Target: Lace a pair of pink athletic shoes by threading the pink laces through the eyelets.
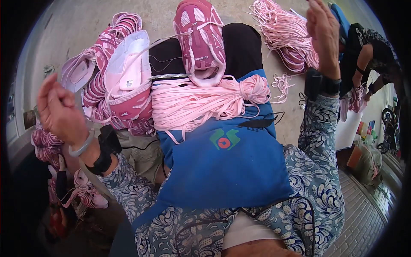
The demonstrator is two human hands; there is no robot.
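A pink and white sneaker [200, 40] rests between my knees, its opening toward me and a white lace threaded partway up its front. Loose lengths of the lace [165, 39] trail off to its left. My left hand [60, 107] is raised at the far left with its fingers curled; what they hold, if anything, cannot be made out. High on the right is my right hand [323, 32], fingers pressed together near the top edge, their contents hidden. Across my lap lies a thick bundle of pale pink shoelaces [205, 105], gathered at its right end, on a blue apron [227, 167].
More pink sneakers [128, 92] are piled at the left. Another heap of pink laces [284, 28] covers shoes at the upper right, with a few loose laces [281, 88] on the floor. A co-worker [372, 60] handles a pink shoe at the far right, beside a white surface [347, 128].
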